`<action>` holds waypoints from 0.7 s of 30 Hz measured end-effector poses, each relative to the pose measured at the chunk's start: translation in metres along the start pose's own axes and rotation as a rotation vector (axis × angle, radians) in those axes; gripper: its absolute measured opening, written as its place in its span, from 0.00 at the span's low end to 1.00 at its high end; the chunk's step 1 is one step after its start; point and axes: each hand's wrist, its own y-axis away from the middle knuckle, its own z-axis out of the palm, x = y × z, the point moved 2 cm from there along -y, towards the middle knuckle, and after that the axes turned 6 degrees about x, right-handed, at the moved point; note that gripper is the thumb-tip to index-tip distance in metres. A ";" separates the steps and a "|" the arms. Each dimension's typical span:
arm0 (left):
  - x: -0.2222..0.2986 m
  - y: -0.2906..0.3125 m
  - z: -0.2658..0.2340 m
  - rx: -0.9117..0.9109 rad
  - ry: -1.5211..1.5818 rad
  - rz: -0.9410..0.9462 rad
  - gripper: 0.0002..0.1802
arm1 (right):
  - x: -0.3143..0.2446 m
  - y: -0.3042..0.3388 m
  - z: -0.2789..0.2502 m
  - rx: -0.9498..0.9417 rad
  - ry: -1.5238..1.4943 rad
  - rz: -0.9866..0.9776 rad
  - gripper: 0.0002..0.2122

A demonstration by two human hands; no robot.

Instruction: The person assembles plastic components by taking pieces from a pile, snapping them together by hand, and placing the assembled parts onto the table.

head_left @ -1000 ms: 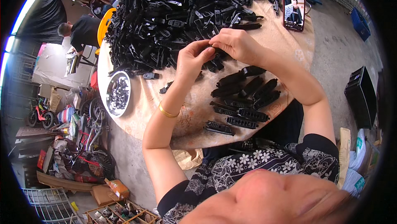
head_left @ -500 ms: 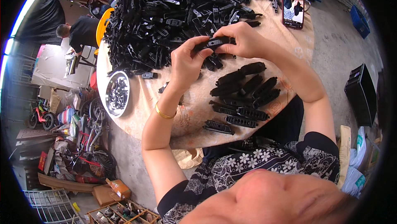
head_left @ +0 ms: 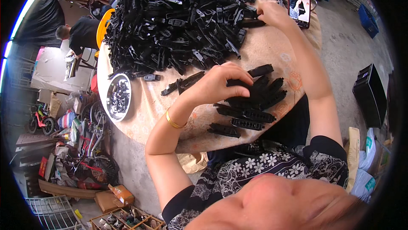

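Observation:
My left hand (head_left: 219,84) is over a loose group of long black plastic parts (head_left: 250,119) at the near side of the table. Its fingers and thumb curl around one black plastic part (head_left: 239,84), which blends with those beneath. Farther off, my right hand (head_left: 273,12) reaches to the right edge of a big heap of similar black parts (head_left: 170,22). Its fingers are closed at a dark part (head_left: 251,12) there, mostly hidden by the hand. Another long part (head_left: 182,83) lies beside my left wrist.
A round metal dish (head_left: 128,98) of small pieces stands at the table's left edge. A phone (head_left: 299,2) is upright at the far right of the cloth (head_left: 276,47). A black crate (head_left: 370,96) is on the floor to the right. Another person (head_left: 83,34) works at the far left.
My hands have parted from the black part they held together above the table. The left came down toward the near group; the right moved away to the heap's right edge.

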 end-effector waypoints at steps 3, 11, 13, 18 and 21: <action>-0.010 0.002 -0.006 0.252 0.272 -0.402 0.12 | -0.015 0.005 -0.012 0.026 -0.009 0.004 0.10; -0.052 0.009 -0.025 0.724 0.537 -0.433 0.27 | -0.099 0.042 -0.016 -0.033 -0.762 -0.500 0.08; -0.051 0.011 -0.026 0.686 0.596 -0.457 0.26 | -0.111 0.050 -0.017 -0.049 -0.769 -0.498 0.06; -0.042 0.009 -0.029 0.813 0.668 -0.522 0.19 | -0.078 0.040 -0.014 0.018 -0.480 -0.420 0.07; -0.042 0.010 -0.031 0.850 0.662 -0.550 0.18 | -0.078 0.043 -0.008 -0.100 -0.208 -0.382 0.12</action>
